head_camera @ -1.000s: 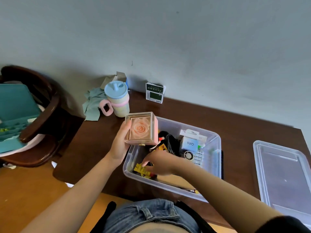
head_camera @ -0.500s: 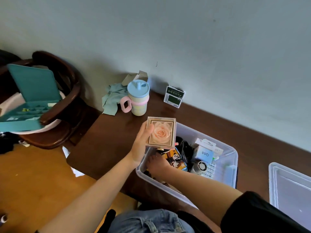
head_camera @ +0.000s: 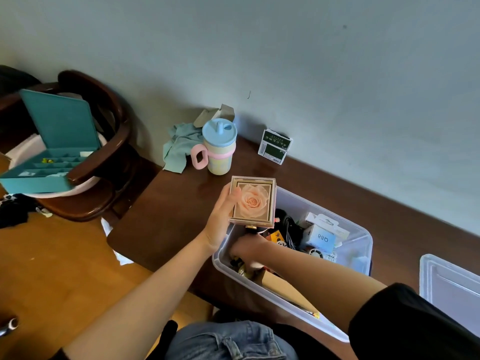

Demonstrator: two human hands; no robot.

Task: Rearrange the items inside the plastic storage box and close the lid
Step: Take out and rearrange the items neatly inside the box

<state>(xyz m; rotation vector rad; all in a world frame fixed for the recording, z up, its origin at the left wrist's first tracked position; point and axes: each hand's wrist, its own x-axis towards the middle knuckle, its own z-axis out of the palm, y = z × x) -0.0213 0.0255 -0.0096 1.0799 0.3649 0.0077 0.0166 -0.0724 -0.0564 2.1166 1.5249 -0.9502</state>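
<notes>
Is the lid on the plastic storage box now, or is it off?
Off. The storage box is open-topped, and the lid lies flat on the table beside it.

One clear plastic storage box (head_camera: 361, 245) sits on the one dark wooden counter (head_camera: 166, 219), and one clear lid (head_camera: 452, 287) lies apart. Two hands show: the left hand (head_camera: 220, 219) and the right hand (head_camera: 249, 249). One rose box (head_camera: 253, 202), one lidded cup (head_camera: 219, 148), one green-and-white packet (head_camera: 274, 146), one teal cloth (head_camera: 179, 146), one teal case (head_camera: 52, 141), one wooden chair (head_camera: 104, 162).
</notes>
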